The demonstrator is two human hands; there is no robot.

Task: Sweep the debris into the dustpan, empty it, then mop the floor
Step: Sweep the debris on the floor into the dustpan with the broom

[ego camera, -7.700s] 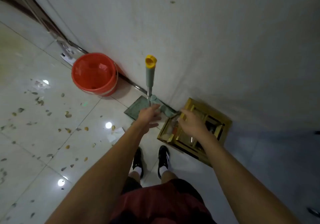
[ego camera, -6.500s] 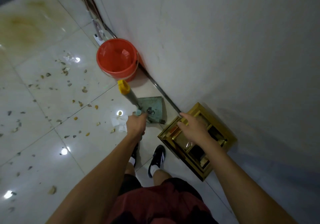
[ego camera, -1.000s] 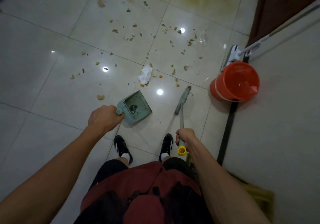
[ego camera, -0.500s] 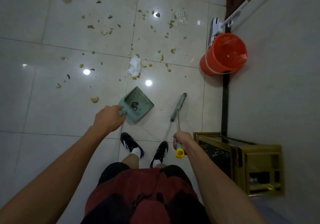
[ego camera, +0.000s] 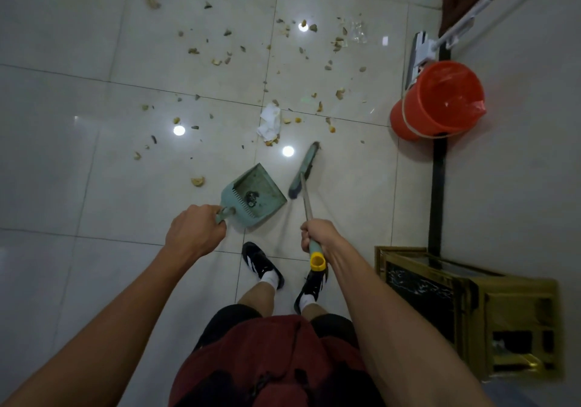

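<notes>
Just ahead of the curled fingers of the left hand (ego camera: 196,230), a pale green dustpan (ego camera: 254,194) lies on the tiled floor (ego camera: 63,155), its short handle wrapped by those fingers and its open mouth pointing away from the person toward the scattered debris (ego camera: 283,60). A small dark clump sits inside the pan near its toothed back edge. The right hand (ego camera: 317,236) has its fingers closed round the upper shaft of a broom (ego camera: 304,170), with the yellow cap of the handle sticking out just behind the fist; the shaft runs forward and down from the fingers to a green brush head that stands just beside the dustpan's right edge, whether touching it cannot be told. Beyond both sets of fingers, past the pan's mouth and the brush tip, a crumpled white tissue (ego camera: 269,122) lies among crumbs and bits of leaf-like litter that spread far across the glossy tiles, with one larger tan scrap to the left of the pan. Well off to the right of the right-hand fingers, an orange bucket (ego camera: 437,101) lined with an orange bag stands against the wall, and a flat mop (ego camera: 419,57) leans there just behind it, its long handle slanting up along the wall. Behind and to the right of the right fist stands a gold-framed bin (ego camera: 471,312). Below the fists, two black shoes with white socks stand on the tiles.
</notes>
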